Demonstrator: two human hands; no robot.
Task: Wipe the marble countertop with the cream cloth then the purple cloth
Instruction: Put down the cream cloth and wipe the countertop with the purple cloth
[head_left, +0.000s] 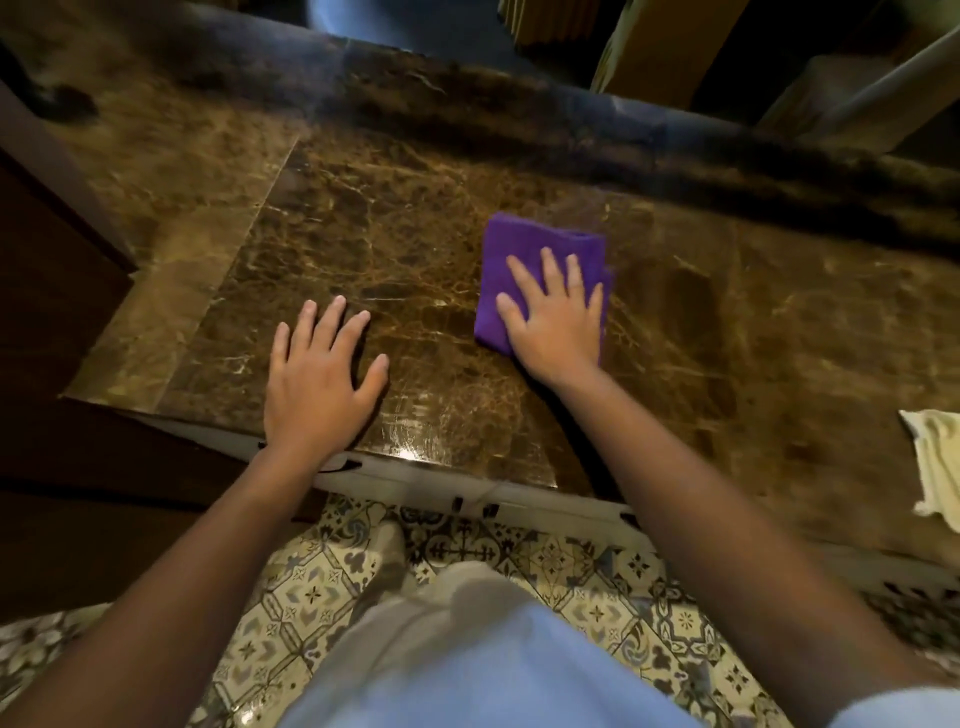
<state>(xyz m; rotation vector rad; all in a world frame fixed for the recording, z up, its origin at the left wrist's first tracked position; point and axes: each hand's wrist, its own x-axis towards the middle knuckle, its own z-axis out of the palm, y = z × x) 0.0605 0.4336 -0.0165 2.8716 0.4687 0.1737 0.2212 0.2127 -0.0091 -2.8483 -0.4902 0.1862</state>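
The brown marble countertop (395, 249) fills the middle of the view. A folded purple cloth (524, 244) lies flat on it, right of centre. My right hand (553, 317) presses palm-down on the cloth's near half, fingers spread. To its left, my left hand (319, 382) rests flat on bare marble near the front edge, fingers apart and holding nothing. The cream cloth (937, 457) lies crumpled at the far right edge of the counter, partly cut off by the frame.
A raised dark marble ledge (597, 130) runs along the back of the counter. A dark wooden cabinet (47, 270) stands at the left. Patterned floor tiles (322, 587) show below the counter's front edge, and a dark object (62, 101) sits at the back left.
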